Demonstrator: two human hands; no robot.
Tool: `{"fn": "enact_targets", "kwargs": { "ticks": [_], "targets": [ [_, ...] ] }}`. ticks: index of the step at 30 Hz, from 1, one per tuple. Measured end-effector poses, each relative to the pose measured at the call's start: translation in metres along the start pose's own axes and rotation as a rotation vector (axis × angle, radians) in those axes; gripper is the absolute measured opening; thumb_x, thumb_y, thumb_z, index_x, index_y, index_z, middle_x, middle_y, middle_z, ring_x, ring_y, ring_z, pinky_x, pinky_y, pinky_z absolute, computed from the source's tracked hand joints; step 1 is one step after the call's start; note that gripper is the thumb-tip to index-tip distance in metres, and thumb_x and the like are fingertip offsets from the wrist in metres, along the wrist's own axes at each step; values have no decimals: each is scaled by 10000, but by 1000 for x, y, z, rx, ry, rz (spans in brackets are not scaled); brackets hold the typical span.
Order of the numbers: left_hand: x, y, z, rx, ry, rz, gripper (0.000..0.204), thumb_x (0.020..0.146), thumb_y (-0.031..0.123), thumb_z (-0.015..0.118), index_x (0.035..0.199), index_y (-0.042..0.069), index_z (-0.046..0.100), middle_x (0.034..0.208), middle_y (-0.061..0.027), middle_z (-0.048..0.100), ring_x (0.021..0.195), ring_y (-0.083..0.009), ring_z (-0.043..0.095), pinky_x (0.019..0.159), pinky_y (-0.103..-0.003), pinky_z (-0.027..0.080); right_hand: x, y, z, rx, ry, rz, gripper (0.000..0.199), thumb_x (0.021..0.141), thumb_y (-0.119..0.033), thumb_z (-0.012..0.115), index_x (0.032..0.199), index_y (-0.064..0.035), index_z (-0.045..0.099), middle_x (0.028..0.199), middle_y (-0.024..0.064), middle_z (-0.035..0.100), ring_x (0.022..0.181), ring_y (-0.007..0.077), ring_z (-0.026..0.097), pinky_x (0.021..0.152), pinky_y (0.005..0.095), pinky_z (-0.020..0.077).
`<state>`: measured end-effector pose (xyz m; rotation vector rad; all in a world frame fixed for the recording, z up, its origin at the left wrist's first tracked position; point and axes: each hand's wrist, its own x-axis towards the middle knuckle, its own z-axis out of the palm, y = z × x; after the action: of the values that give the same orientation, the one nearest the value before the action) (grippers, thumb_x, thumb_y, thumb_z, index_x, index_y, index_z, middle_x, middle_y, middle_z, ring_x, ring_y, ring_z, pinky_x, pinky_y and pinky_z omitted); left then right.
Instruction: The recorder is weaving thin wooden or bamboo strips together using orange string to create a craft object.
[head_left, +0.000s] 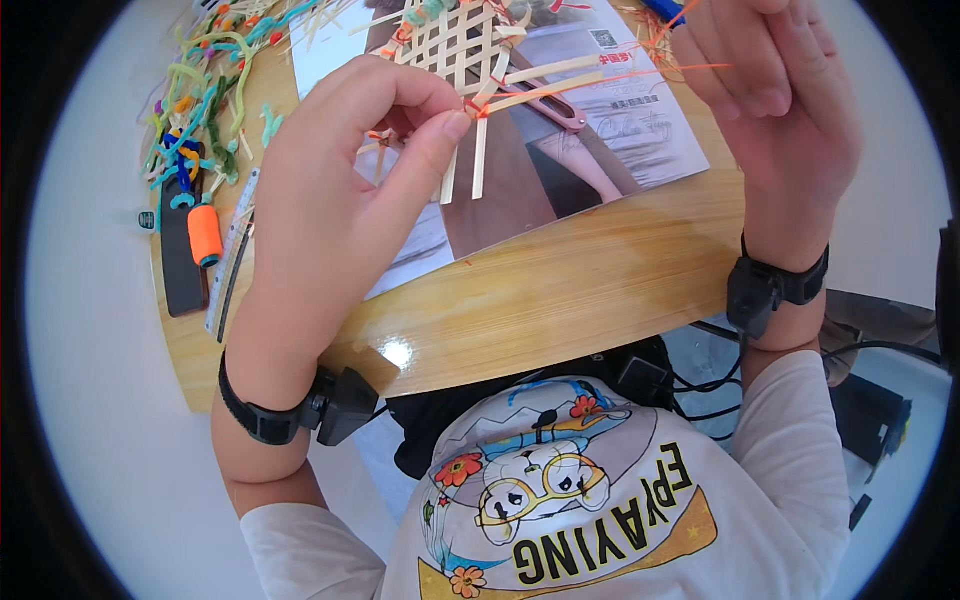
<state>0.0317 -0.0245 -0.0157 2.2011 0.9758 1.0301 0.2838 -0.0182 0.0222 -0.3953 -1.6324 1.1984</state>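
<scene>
My left hand pinches a corner of a woven lattice of pale flat strips between thumb and forefinger. Orange thread is wound round the strips at that corner and stretches off to the right. Up at the right, my right hand is raised off the table with its fingers closed on the orange thread; its fingertips are partly cut off by the top edge. Loose strip ends stick out below and right of my left fingertips. Pale green and orange bits are fastened along the lattice's far part.
Under the lattice lies a printed sheet, with a pink-handled tool on it. Leftward are tangled coloured pipe cleaners, an orange thread spool, a dark flat bar and a ruler. A blue pen-like object lies beyond.
</scene>
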Motion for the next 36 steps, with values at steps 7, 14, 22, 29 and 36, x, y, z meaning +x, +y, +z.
{"fn": "enact_targets", "kwargs": {
  "ticks": [7,14,22,29,36],
  "targets": [
    [1,-3,0,77,43,68,77,785,58,626,822,1,591,745,-65,569,669,-158,530,631,-261,436,-1,1,8,179,104,10,229,1001,-229,362,979,-62,518,527,-19,405,420,66,333,402,214,296],
    [1,-3,1,78,33,21,84,799,67,625,822,-3,585,745,-67,563,668,-161,525,630,-265,431,-6,-6,23,127,-8,-14,223,988,-242,406,878,-59,473,535,-5,444,406,64,337,385,231,296],
    [3,-1,-4,48,18,-34,95,834,71,616,849,-16,580,825,-42,585,771,-121,514,733,-240,410,0,-1,2,20,257,61,215,991,-230,399,917,-59,505,527,-19,406,416,62,326,405,222,295],
    [3,-8,-7,-177,145,-155,122,866,114,616,900,-1,596,856,-15,593,784,-87,515,739,-222,414,-1,-7,9,93,93,110,213,990,-190,398,948,-25,525,604,1,475,491,94,429,474,221,370],
    [4,-5,-7,-378,330,-147,151,857,130,642,912,-5,604,839,-14,596,766,-91,526,742,-223,429,-4,3,20,-24,119,297,219,963,-203,468,993,-20,585,560,-61,385,467,-2,287,436,188,178]
  ]
}}
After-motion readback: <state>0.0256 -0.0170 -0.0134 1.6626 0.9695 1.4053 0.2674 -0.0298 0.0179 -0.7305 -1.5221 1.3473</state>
